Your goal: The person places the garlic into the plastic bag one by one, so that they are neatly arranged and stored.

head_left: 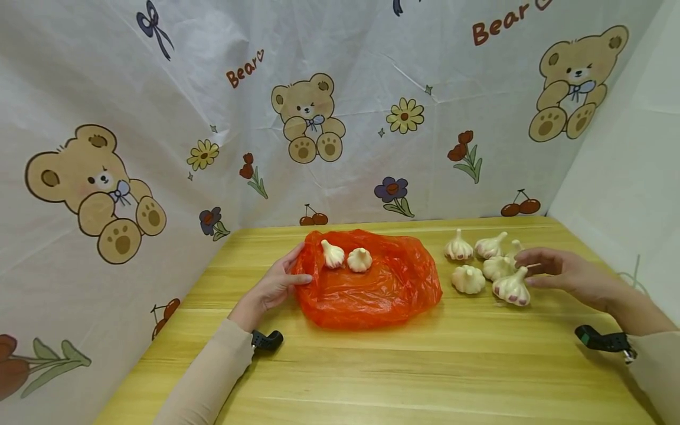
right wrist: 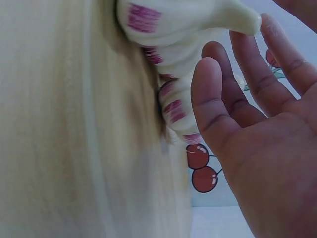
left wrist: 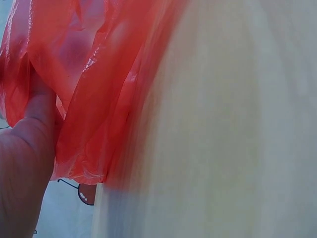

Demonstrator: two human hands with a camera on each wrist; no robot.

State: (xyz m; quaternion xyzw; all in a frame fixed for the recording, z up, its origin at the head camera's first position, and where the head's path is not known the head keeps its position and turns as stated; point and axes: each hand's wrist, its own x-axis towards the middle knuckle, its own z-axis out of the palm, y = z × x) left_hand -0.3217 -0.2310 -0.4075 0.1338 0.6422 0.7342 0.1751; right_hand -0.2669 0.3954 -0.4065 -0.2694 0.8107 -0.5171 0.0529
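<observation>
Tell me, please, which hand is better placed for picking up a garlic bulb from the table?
Probably the right hand: its open fingers are beside the loose garlic bulbs, close to one stem. The left hand grips the red bag on the side away from them.
</observation>
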